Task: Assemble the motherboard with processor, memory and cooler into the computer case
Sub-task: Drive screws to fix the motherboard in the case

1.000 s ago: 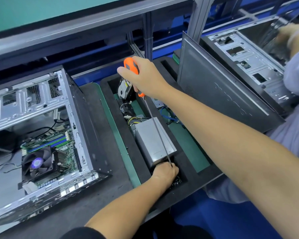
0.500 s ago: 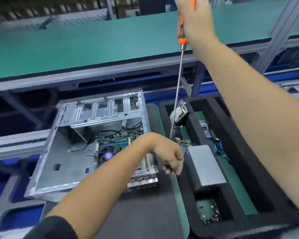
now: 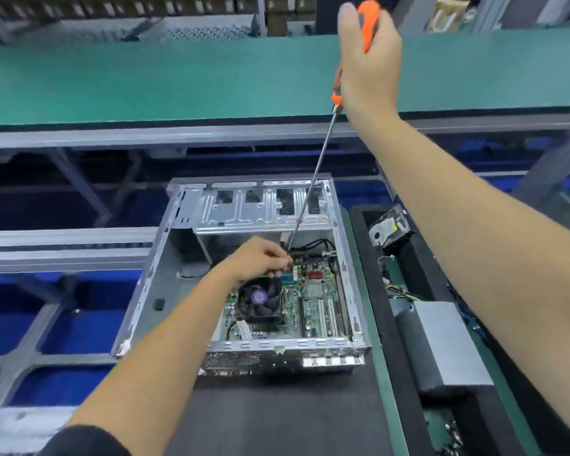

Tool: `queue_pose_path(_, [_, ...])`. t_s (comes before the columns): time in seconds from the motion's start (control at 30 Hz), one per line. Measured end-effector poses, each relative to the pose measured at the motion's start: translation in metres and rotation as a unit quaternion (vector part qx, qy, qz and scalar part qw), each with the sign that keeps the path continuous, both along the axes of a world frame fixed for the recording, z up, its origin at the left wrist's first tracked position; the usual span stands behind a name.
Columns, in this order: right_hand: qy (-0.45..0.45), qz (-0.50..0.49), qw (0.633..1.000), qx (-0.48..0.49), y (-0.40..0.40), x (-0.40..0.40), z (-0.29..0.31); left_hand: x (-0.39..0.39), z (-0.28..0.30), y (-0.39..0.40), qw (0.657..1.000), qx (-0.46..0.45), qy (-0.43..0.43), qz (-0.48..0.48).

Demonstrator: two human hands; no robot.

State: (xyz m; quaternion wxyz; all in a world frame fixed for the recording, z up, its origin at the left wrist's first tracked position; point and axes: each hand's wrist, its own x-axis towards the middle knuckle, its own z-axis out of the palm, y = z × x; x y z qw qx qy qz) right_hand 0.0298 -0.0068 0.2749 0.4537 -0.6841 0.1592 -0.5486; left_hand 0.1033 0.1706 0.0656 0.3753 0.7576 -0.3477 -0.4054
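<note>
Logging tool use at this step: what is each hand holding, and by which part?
Right hand grips the screwdriver by its orange handle. Left hand pinches at the shaft's tip; whether it holds a screw cannot be told.

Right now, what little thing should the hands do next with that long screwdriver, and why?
Probably turn the screwdriver to drive a screw. The right hand grips its orange handle, and the left hand pinches at its tip, right at the far edge of the motherboard inside the case. The screw itself is hidden.

Black foam tray (image 3: 408, 327), silver power supply (image 3: 448, 347), hard drive (image 3: 389, 230), green shelf (image 3: 178, 77), blue bins (image 3: 76, 330)
</note>
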Motion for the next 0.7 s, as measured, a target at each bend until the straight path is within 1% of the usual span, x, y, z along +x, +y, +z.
queue_pose_path(0.1, [0.014,-0.025,0.999,-0.022,0.004,0.007,-0.012,0.001,-0.011,0.003,1.0,-0.023,0.008,0.019])
queue_pose_path(0.27, [0.014,-0.038,0.999,-0.013,0.0,0.01,-0.018,0.001,-0.018,-0.004,0.997,-0.058,0.029,0.028])
queue_pose_path(0.47, [0.028,-0.063,0.997,-0.017,-0.006,0.008,-0.024,-0.002,-0.022,-0.006,0.998,-0.054,0.029,0.001])
queue_pose_path(0.7, [0.045,-0.064,0.997,-0.017,-0.006,0.007,-0.033,-0.004,-0.021,-0.009,0.997,-0.069,0.017,0.005])
